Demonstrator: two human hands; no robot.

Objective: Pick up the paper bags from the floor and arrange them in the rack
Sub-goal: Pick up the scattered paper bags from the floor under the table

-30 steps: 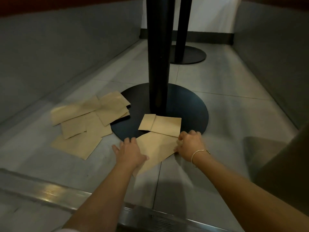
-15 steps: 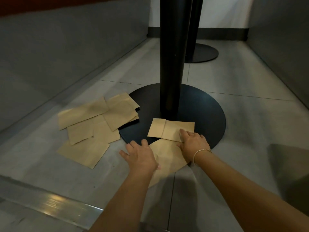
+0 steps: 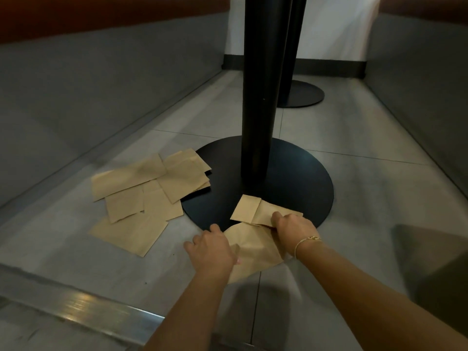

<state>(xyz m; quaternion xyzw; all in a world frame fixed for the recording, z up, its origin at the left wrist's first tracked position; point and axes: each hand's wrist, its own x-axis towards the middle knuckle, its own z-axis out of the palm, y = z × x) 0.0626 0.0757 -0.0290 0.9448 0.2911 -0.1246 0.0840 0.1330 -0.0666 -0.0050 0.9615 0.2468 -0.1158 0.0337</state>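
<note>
Right hand grip on flat brown paper bag.

- Dim indoor scene, low contrast overall; the brightest area is the white wall at the far end.
- Soft glare streak on the metal floor strip, bottom left.
- Dark shadow on the floor tiles at bottom right, plus a fainter one under the forearms.
- Black table pole and its round base read almost pure black, little surface detail.
- Slight motion blur: edges of the scattered paper bags and the side panels look smeared.
- Wide-angle distortion: side walls bow outward towards the frame edges.
- Corners darken, especially the upper ones.
</note>
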